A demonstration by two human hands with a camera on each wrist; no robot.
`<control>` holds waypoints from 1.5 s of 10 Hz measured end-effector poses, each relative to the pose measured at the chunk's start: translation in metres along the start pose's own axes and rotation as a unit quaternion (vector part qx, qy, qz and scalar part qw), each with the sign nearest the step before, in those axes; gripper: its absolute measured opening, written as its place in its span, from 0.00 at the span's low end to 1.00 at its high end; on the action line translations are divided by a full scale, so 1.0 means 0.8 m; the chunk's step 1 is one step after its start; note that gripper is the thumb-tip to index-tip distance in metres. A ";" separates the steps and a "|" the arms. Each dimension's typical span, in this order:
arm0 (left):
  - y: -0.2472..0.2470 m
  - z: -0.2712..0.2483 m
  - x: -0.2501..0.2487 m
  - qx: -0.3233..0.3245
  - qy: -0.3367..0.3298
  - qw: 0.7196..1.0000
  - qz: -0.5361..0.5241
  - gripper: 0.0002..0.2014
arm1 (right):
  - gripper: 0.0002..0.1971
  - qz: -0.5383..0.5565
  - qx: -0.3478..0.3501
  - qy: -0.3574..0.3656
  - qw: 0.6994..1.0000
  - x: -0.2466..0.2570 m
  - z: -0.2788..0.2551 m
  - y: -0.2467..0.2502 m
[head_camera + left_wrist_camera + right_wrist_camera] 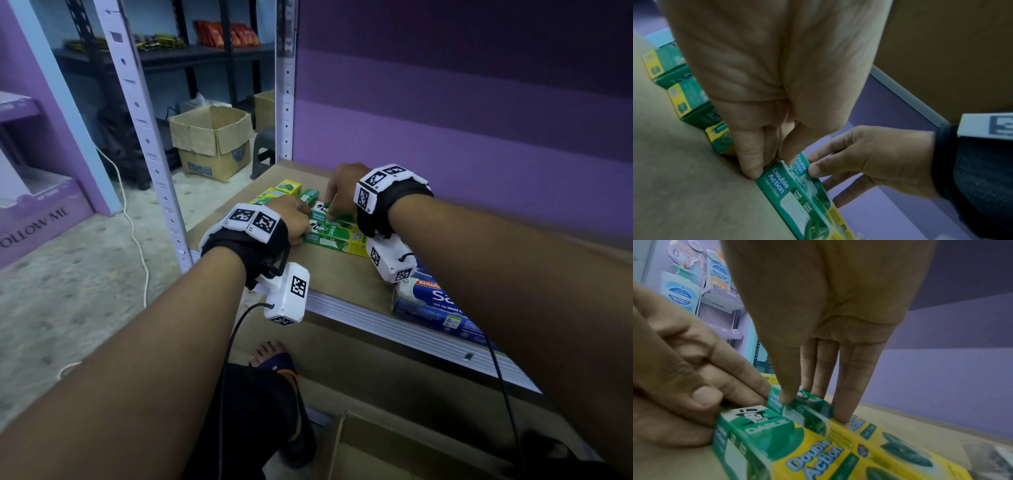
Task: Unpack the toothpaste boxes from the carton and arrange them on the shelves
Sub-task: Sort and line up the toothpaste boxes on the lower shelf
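Several green-and-yellow toothpaste boxes lie on the brown shelf board [330, 274]. The nearest box [334, 237] [784, 193] [781, 439] lies lengthwise beside a second box [323, 216] [809, 408]. My left hand [296, 219] [754, 168] [705, 395] presses its thumb and fingertips against the left ends of these two boxes. My right hand [342, 192] [813, 170] [813, 405] reaches down from above and pinches the second box between thumb and straight fingers. More of these boxes [282, 192] [686, 95] lie further left. The open carton [346, 442] stands below the shelf.
A blue toothpaste box [433, 303] lies on the shelf at the right, under my right forearm. A white perforated upright [150, 150] stands at the shelf's left corner. On the floor beyond are another cardboard box [212, 140], a white cable [137, 240] and a purple display stand [41, 212].
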State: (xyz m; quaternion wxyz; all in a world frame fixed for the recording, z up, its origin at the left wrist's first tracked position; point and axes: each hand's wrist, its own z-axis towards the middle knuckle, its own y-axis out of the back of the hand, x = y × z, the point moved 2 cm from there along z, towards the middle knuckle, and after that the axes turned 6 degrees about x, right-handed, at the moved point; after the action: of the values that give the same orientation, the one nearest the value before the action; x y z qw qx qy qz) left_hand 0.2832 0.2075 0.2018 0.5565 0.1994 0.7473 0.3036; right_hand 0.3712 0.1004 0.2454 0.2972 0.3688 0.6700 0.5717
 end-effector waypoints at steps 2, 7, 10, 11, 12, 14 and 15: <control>-0.001 -0.008 -0.004 -0.002 0.004 1.000 -0.009 0.18 | 0.20 0.034 0.009 0.009 0.999 -0.024 -0.006 0.000; -0.008 -0.013 -0.023 -0.004 -0.003 0.999 0.050 0.24 | 0.36 0.064 0.133 0.037 0.988 -0.100 -0.048 -0.016; -0.015 0.000 -0.033 -0.020 -0.006 0.999 0.035 0.18 | 0.32 0.023 0.060 0.025 0.998 -0.112 -0.025 -0.025; -0.018 0.006 -0.038 -0.026 -0.014 0.999 0.021 0.16 | 0.31 0.013 0.046 0.016 0.999 -0.118 -0.015 -0.026; -0.020 0.009 -0.044 -0.031 -0.012 0.999 0.038 0.19 | 0.32 0.012 0.052 0.017 0.998 -0.125 -0.007 -0.028; -0.027 0.014 -0.045 -0.024 0.003 0.998 0.058 0.21 | 0.33 0.020 0.061 0.008 0.998 -0.133 0.001 -0.029; -0.029 0.015 -0.044 -0.018 0.002 0.997 0.079 0.23 | 0.32 0.033 0.061 0.002 0.998 -0.136 0.003 -0.029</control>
State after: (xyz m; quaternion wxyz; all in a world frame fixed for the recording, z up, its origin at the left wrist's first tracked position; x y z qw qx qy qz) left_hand 0.3064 0.1713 0.2088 0.5328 0.2472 0.7244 0.3608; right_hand 0.4295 0.0089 0.2197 0.2538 0.4074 0.6914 0.5400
